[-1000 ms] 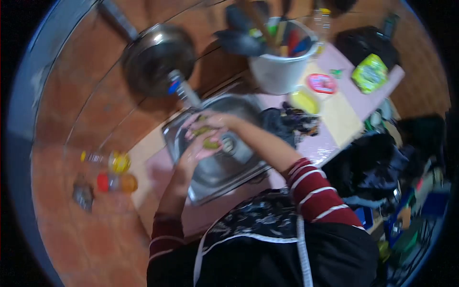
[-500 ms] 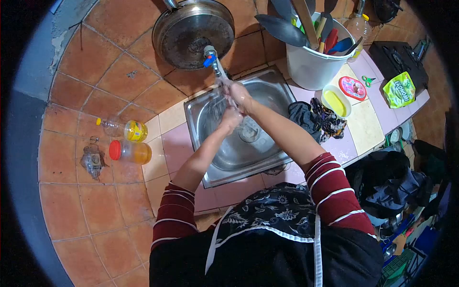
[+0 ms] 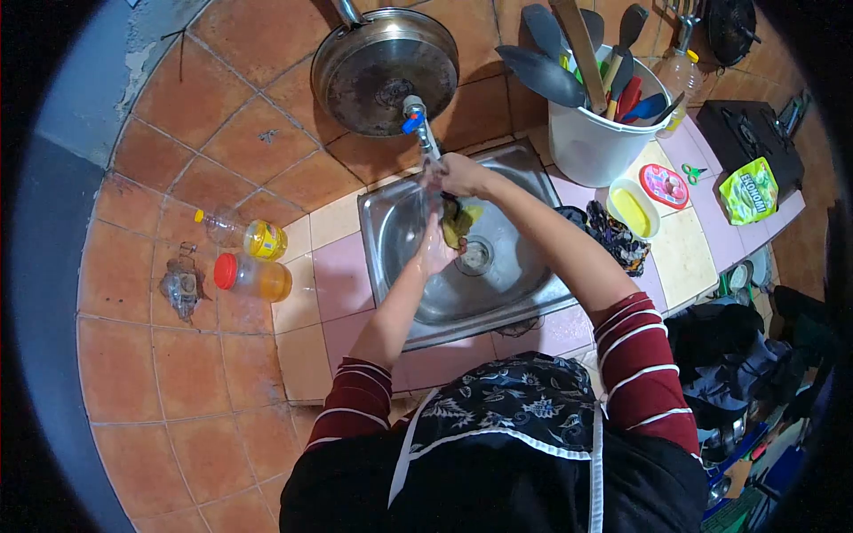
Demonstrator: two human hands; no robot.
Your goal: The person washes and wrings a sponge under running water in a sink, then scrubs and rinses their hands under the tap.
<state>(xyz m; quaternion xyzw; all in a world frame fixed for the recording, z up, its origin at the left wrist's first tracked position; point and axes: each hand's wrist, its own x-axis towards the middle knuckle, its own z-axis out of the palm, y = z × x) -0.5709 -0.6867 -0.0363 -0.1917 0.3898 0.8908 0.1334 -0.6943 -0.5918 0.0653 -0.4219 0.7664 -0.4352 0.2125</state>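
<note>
Water runs from the tap (image 3: pixel 419 131) with the blue handle into the metal sink (image 3: pixel 416 313). My left hand (image 3: pixel 435 249) is in the sink below the tap, its fingers round a yellow-green sponge (image 3: pixel 456 222) with a dark side. Right at the spout, in the stream, is my right hand (image 3: pixel 459 175), with its fingers bent together. Whether anything is inside those fingers is hidden by the water and the hand.
A pan (image 3: pixel 386 75) hangs behind the tap. Right of the sink are a white bucket (image 3: pixel 595 147) of utensils, a yellow tub (image 3: pixel 633 213), a pink lid (image 3: pixel 665 185) and dark cloth (image 3: pixel 615 238). A red-capped jar (image 3: pixel 258 278) and a yellow-capped bottle (image 3: pixel 244 235) are left.
My hands were together under the stream; now they are apart, my left lower and my right at the spout. The sponge, hidden half a second ago, shows again. The view has shifted slightly.
</note>
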